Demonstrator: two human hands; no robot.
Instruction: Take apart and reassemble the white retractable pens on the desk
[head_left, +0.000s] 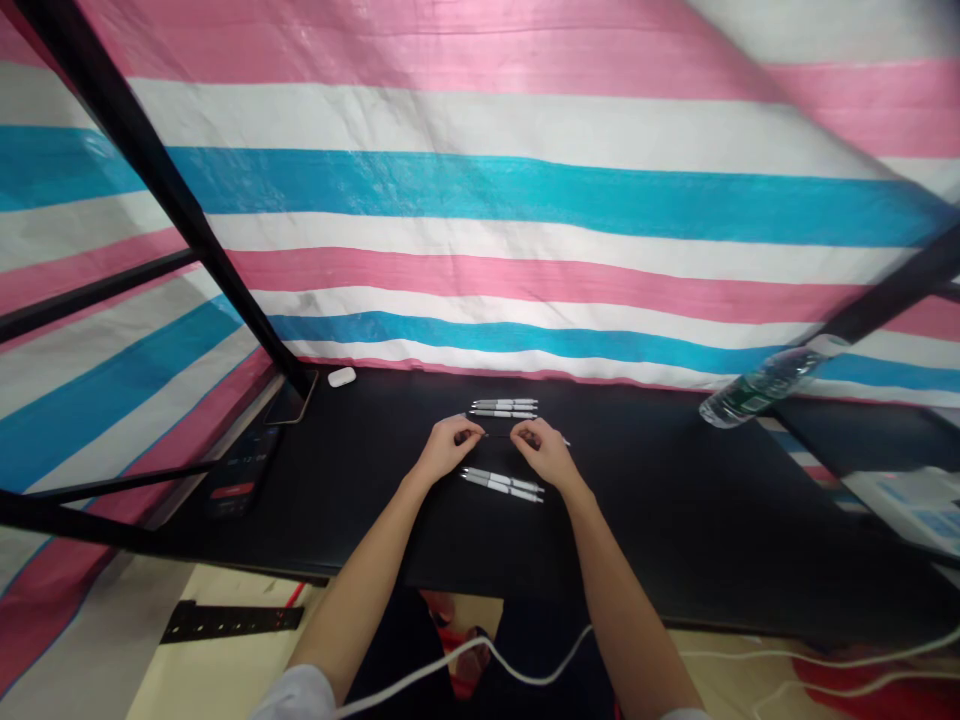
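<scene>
1. The fingers of the left hand (448, 447) curl together, their tips pinched on one end of a thin, dark, rod-like pen shaft (496, 436). The fingers of the right hand (543, 451) close the same way on its other end, and a slim white tip (565, 442) pokes out past them.
2. Just beyond the shaft lie two slender white plastic pens with dark metal-toned trim (504, 407), side by side and flat.
3. Just nearer the person than the shaft, a tight group of similar white pens (502, 484) lies slightly slanted.
4. Those pens rest on a smooth matte black tabletop (645, 500).
5. Well left of the shaft are a white rounded earbud case (341, 377) and a dark, glossy phone (289, 402).
6. Far right of the shaft lies a clear ribbed plastic water bottle (757, 388) with a green label.
7. Well beyond the shaft hangs a crinkled woven tarp (525, 200), striped pink, white and blue.
</scene>
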